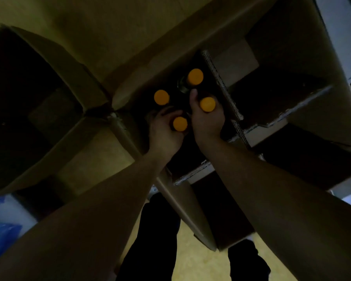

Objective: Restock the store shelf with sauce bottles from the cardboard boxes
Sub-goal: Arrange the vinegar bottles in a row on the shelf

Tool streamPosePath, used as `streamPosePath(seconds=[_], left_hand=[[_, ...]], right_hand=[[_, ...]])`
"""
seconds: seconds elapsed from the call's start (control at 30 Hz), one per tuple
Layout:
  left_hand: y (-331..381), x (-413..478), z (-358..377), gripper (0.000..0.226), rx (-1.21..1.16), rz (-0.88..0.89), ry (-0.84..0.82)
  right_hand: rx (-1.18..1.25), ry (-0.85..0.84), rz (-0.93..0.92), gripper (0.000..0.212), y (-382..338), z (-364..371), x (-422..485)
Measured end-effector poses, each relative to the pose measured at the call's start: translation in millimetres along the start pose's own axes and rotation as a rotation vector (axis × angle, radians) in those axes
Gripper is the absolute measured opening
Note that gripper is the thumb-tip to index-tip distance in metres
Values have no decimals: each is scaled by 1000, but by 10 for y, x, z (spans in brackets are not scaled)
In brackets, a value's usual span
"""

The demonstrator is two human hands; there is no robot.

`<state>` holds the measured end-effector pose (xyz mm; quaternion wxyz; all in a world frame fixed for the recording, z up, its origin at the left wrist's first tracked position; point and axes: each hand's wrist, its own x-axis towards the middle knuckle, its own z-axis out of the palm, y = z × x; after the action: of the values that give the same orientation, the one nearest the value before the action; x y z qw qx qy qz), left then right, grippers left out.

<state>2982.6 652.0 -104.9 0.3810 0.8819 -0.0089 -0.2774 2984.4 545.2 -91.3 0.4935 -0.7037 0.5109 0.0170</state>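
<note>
Fingers [167, 112] of the left hand [164, 136] curl round the neck of a sauce bottle [180, 124], just under its orange cap. Beside it the right hand [207, 125] grips a second bottle [207, 104] the same way, thumb up along the neck. Both bottles stand upright in the open cardboard box [190, 209], in a compartment bounded by a cardboard divider [221, 82]. Two more capped bottles [161, 97] [195, 76] stand just behind them. Another open box [49, 57] sits to the left, touching the first. The light is dim.
</note>
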Motion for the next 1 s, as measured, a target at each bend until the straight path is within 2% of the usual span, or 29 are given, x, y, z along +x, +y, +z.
streamPosePath(seconds=[0.07,0.1,0.2,0.3,0.47,0.63,0.73,0.83,1.0], left_hand=[[63,-26,-47,19,-80,-33,-42],[104,-52,-79,21,-126,-50,-40],[227,-171,-158,17,-196,-163,-12],[410,-309,-307,8,-221,-230,-44],[969,-579,-682,29,-215,-279,-17],[1724,-955,-1080,39,-312,-284,89],[2400,-1292,-1404,36,-309,-235,113],[3197,-1724,-1794,42,-322,-171,166],[4670,-2608,-2565,54,-412,1,307]], right_hand=[[26,29,-27,31,3,-45,-48],[30,36,-57,24,8,-77,-81],[19,72,-165,13,-12,-203,-169],[47,68,-172,20,-142,-387,-290],[75,25,-114,20,-620,-922,-438],[113,-33,-211,38,-1259,-1607,-742],[143,-45,-276,48,-1846,-2171,-1028],[116,-26,-400,58,-2476,-2826,-1427],[120,-8,-602,62,-3582,-4135,-2257]])
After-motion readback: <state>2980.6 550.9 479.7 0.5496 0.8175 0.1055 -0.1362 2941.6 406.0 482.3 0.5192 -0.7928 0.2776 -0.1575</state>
